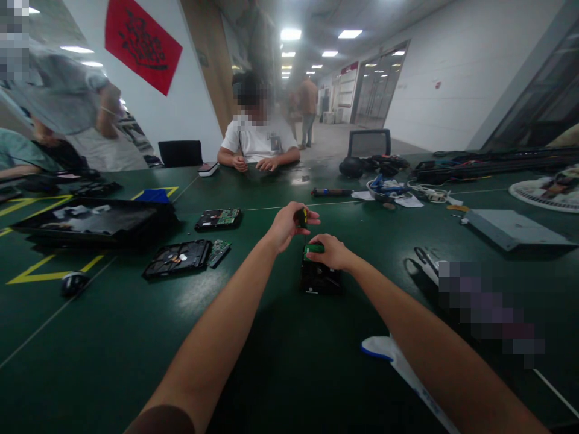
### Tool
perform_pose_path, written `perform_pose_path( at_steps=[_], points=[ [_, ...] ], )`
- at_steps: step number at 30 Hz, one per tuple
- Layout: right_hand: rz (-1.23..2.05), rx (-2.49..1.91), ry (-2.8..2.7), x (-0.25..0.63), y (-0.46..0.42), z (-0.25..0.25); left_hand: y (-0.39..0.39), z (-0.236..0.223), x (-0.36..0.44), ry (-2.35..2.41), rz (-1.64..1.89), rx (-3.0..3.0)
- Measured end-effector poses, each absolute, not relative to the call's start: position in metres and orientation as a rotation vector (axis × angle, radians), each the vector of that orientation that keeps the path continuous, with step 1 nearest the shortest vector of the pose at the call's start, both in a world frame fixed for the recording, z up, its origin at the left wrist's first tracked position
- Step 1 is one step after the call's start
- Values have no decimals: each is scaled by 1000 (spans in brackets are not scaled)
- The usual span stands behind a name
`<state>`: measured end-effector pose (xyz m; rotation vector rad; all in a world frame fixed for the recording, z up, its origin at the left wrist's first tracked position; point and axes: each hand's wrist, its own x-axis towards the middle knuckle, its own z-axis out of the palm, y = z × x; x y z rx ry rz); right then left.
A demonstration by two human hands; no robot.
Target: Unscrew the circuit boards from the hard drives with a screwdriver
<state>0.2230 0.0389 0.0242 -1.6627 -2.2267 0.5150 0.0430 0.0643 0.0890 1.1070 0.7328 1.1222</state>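
The black drive (320, 282) lies on the counter (257, 367) under the right hand (333, 252), which pinches a green piece (315, 248) and hides the drive's far part. Just beyond, near but apart, the left hand (284, 228) grips a yellow-and-black object (300, 218), mostly concealed. The right forearm covers part of a white, blue-edged item (379, 347).

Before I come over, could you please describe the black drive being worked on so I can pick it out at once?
On the dark green table, look between the person's two forearms. The black drive lies there beneath the right hand, which pinches a green piece. Unlike the two drives off to the left, it has a hand over it.
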Motion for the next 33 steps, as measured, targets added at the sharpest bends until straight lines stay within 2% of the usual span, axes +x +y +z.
perform_pose_path(
  at_steps=[9, 20, 33],
  points=[
    [527, -1671, -2231, 223, 38, 25, 62, 103, 27, 923, 1082, 1472],
    [519, -1686, -2223, 223, 38, 26, 61, 97, 35, 675, 964, 1059],
    [552, -1697, -2224, 223, 37, 28, 56, 109, 28, 1010, 1102, 1394]
  ],
)
